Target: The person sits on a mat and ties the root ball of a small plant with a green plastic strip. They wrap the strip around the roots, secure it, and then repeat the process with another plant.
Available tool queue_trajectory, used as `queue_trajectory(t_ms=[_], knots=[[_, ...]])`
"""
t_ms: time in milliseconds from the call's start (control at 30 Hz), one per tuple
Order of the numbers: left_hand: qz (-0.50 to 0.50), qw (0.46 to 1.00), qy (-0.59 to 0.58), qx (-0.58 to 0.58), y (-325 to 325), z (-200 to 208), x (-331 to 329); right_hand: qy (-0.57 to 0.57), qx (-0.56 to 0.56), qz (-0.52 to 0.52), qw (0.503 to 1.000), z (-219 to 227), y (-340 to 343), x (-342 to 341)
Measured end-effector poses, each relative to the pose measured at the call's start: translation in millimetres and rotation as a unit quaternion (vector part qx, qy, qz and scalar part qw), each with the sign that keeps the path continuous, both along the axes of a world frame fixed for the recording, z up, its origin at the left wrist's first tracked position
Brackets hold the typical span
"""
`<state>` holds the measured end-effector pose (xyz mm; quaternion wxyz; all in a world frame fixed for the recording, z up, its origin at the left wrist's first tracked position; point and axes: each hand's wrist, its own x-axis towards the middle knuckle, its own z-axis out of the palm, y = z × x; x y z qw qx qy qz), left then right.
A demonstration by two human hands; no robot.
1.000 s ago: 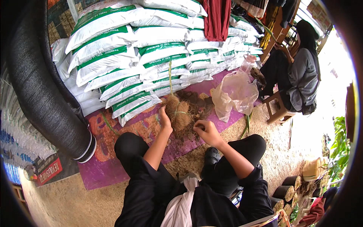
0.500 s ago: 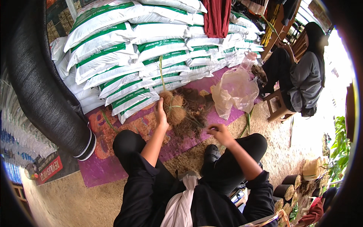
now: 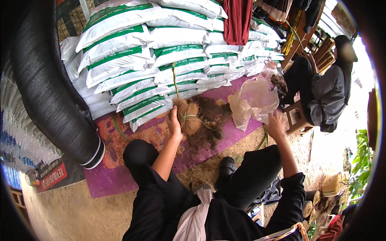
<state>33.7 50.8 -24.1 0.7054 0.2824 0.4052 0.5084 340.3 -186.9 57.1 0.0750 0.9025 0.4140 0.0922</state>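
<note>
Left hand [image 3: 174, 122] clamped around fibre-wrapped root ball [image 3: 188, 116] above purple mat [image 3: 116, 176], seedling stem upright. Right hand [image 3: 276, 125] on clear plastic bag [image 3: 255, 100]; fingers' closure impossible to tell. Best kept steady, bag mouth opened wide.

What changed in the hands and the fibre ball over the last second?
The right hand left the fibre pile and moved right to the clear plastic bag, now touching its lower edge. The left hand kept its hold on the fibre ball with the green shoot, which now stands upright. The stacked sacks, purple mat and seated person stayed put.
</note>
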Motion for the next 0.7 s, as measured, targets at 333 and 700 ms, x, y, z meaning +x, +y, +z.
queue_trajectory(t_ms=[333, 700], knots=[[-0.033, 0.994, 0.058, 0.091, -41, 23, -5, 0.249, 0.306, 0.380, 0.837, 34, 100, -206], [-0.035, 0.991, 0.076, 0.103, -40, 20, -11, 0.468, 0.323, 0.266, 0.778, 23, 112, -196]])
